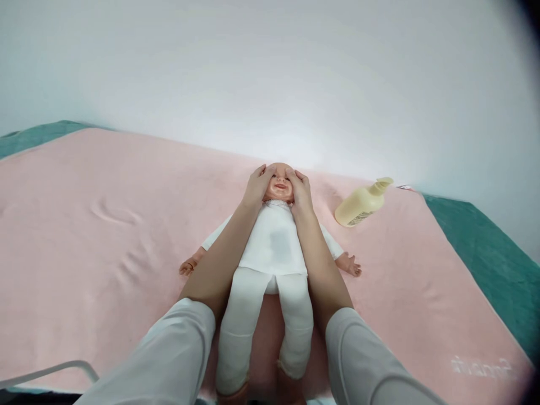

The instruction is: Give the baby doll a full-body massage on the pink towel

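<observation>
A baby doll (264, 242) in a white top and white leggings lies on its back, its head away from me and its legs toward me. My left hand (257, 185) cups the left side of the doll's head, thumb on the forehead. On the other side, my right hand (301, 189) holds the head the same way, its thumb also at the brow. The fingers of both hands curl round the sides of the head and are partly hidden. My forearms run along both sides of the doll's body, over its sleeves.
A pale yellow pump bottle (358, 207) stands right of the doll's head. Beneath everything lies a pink blanket (105, 253) over a green cover (485, 253). A white wall (270, 73) rises behind. A pale curved bar (54, 369) shows at the lower left.
</observation>
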`<state>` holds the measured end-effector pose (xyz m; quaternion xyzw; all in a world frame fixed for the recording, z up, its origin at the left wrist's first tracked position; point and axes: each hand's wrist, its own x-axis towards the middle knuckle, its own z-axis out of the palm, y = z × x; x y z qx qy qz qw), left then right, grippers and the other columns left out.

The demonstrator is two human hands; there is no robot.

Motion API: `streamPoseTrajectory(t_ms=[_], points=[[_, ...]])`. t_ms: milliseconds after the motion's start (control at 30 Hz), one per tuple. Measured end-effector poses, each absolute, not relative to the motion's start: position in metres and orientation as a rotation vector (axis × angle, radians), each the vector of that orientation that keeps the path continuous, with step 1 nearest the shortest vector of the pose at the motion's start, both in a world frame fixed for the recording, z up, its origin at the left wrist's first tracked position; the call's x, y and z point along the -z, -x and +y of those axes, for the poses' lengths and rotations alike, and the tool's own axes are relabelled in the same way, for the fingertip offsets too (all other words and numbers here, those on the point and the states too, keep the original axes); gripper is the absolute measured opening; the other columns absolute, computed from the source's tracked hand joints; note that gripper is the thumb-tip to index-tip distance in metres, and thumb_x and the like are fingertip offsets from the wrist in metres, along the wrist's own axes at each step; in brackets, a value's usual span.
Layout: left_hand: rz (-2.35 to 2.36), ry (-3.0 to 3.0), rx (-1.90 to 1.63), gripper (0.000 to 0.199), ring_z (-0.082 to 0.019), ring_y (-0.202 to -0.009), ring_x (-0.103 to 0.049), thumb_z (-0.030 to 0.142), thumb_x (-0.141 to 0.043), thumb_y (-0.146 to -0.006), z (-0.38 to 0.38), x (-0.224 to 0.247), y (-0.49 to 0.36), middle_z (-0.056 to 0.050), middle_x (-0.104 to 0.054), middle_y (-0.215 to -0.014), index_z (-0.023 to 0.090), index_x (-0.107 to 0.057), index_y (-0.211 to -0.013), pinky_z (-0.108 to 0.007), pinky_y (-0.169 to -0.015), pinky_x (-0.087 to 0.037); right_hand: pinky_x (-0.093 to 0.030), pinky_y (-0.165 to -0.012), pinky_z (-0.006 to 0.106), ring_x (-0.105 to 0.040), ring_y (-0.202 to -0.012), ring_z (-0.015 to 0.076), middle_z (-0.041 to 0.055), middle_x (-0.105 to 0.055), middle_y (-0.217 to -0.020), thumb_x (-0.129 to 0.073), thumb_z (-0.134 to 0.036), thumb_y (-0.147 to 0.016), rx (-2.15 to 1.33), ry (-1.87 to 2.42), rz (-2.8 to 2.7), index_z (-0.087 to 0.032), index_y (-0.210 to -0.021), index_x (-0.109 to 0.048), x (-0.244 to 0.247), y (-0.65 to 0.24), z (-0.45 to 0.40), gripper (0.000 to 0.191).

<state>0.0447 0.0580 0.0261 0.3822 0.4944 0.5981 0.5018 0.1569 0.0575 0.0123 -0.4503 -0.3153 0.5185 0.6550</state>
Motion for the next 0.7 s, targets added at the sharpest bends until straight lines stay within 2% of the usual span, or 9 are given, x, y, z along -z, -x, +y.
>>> streamPoseTrajectory(t_ms=[100, 233, 533, 700], points=[[1.200, -0.937, -1.408, 0.046, -0.024, -0.118, -0.062, 0.033, -0.069, -0.082, 0.054, -0.031, -0.044, -0.013, -0.067, -0.123, 0.015, -0.061, -0.123, -0.033, -0.100, -0.049, -0.059, -0.087, 0.035, -0.067, -0.101, 0.0189, 0.0068, -0.064, -0.117, -0.079, -0.035, -0.068, -1.206, 1.051, -0.683, -0.020, -0.114, -0.053, -0.016, -0.156, 0.055, 0.056], [1.241, -0.910, -1.353, 0.054, -0.024, -0.116, -0.064, 0.028, -0.068, -0.083, 0.046, -0.040, -0.043, -0.017, -0.060, -0.134, 0.012, -0.055, -0.132, -0.031, -0.096, -0.051, -0.058, -0.091, 0.035, -0.067, -0.102, 0.0182, 0.0069, -0.062, -0.119, -0.076, -0.030, -0.068, -1.190, 1.080, -0.688, -0.020, -0.114, -0.052, -0.018, -0.155, 0.055, 0.054], [1.181, -0.905, -1.402, 0.048, -0.024, -0.116, -0.064, 0.027, -0.068, -0.082, 0.052, -0.033, -0.043, -0.018, -0.062, -0.129, 0.011, -0.057, -0.126, -0.032, -0.096, -0.051, -0.059, -0.085, 0.033, -0.066, -0.094, 0.0150, 0.0013, -0.065, -0.107, -0.074, -0.028, -0.071, -1.223, 1.050, -0.619, -0.023, -0.106, -0.054, -0.020, -0.155, 0.055, 0.041], [1.152, -0.906, -1.440, 0.039, -0.024, -0.114, -0.063, 0.029, -0.070, -0.079, 0.057, -0.025, -0.043, -0.015, -0.067, -0.119, 0.014, -0.064, -0.114, -0.033, -0.096, -0.051, -0.059, -0.084, 0.032, -0.066, -0.090, 0.0145, 0.0002, -0.066, -0.100, -0.073, -0.028, -0.072, -1.223, 1.032, -0.615, -0.022, -0.103, -0.056, -0.016, -0.156, 0.060, 0.036]])
